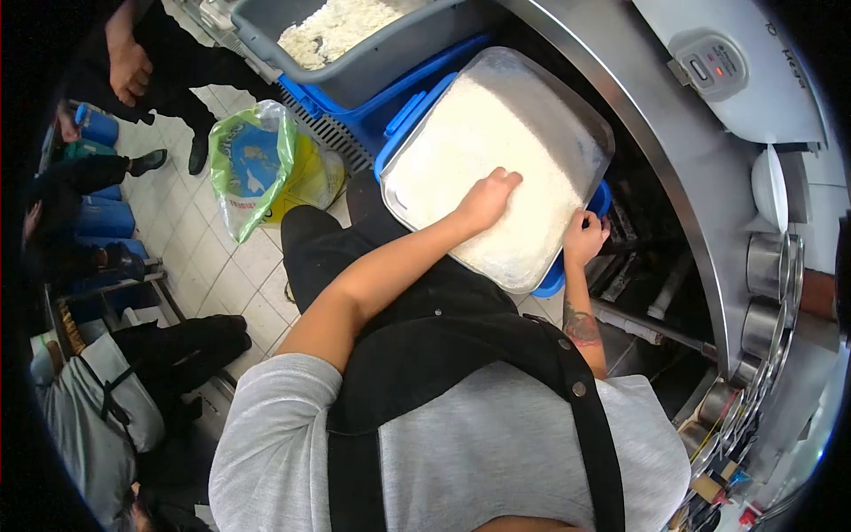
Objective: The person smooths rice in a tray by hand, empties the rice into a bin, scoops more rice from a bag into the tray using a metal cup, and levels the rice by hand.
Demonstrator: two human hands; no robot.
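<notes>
A deep, see-through square container [588, 152] sits in front of me on a blue tub [551, 282]. Fine white grains that look like rice [479, 115] fill much of it, heaped toward the near and left sides. My left hand [489, 200] is closed in a fist over the grains, thumb toward the right; what it holds, if anything, is hidden. At the near right corner, my right hand [585, 237] has its fingers curled at the container's rim.
A grey tub [372, 49] with white crumbly food stands beyond. On the floor are a plastic bag [254, 168] and a yellow container [315, 173]. A steel counter [656, 115] with a rice cooker [745, 71] edges the right. Other people are at the left.
</notes>
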